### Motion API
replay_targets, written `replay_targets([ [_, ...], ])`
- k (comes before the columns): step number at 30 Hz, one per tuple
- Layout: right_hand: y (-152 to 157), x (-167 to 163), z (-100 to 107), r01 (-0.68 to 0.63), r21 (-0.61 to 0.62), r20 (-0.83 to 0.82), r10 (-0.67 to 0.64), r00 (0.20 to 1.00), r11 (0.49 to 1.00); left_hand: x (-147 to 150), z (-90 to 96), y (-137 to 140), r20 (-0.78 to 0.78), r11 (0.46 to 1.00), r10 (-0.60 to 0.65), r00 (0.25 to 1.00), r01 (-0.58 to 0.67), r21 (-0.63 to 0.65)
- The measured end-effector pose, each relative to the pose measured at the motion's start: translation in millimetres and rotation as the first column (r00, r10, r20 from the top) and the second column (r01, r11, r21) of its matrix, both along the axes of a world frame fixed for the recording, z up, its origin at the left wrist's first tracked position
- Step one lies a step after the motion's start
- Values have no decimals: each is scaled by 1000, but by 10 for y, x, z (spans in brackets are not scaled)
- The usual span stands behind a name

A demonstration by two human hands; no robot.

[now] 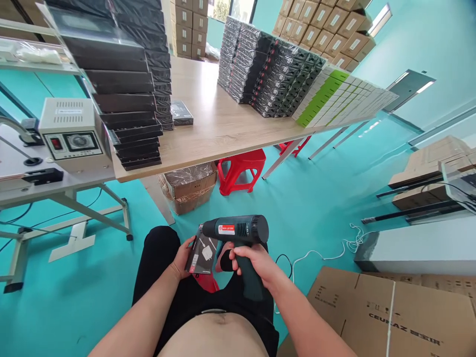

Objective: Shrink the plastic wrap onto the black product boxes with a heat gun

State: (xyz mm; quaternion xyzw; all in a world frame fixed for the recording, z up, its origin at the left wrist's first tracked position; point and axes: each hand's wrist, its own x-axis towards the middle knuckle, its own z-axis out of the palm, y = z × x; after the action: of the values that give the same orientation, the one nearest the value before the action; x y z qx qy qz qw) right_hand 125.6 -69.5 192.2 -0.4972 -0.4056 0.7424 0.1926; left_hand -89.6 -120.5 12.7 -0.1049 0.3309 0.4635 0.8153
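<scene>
My right hand grips the handle of a dark heat gun with a red and white label. Its nozzle points left, close to the top of a small black box printed with a white charger and cable. Fingers of my left hand are wrapped around the left edge of that box, holding it above my lap. The far side of the box and some fingertips of my left hand are hidden.
Ahead is a wooden table bearing stacked black boxes, film-wrapped stacks and white-green boxes. A beige control unit stands left. Below are a red stool and an open carton; a large carton sits right.
</scene>
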Motion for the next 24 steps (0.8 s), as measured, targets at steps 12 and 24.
replay_targets([
  [12,114,200,-24,20,0,49,-20,999,1000,15,-24,9,-3,999,36,999,-36,5],
  [24,-205,612,-64,-280,-127,117,294,949,952,-24,28,22,-10,986,164,986,-163,30],
])
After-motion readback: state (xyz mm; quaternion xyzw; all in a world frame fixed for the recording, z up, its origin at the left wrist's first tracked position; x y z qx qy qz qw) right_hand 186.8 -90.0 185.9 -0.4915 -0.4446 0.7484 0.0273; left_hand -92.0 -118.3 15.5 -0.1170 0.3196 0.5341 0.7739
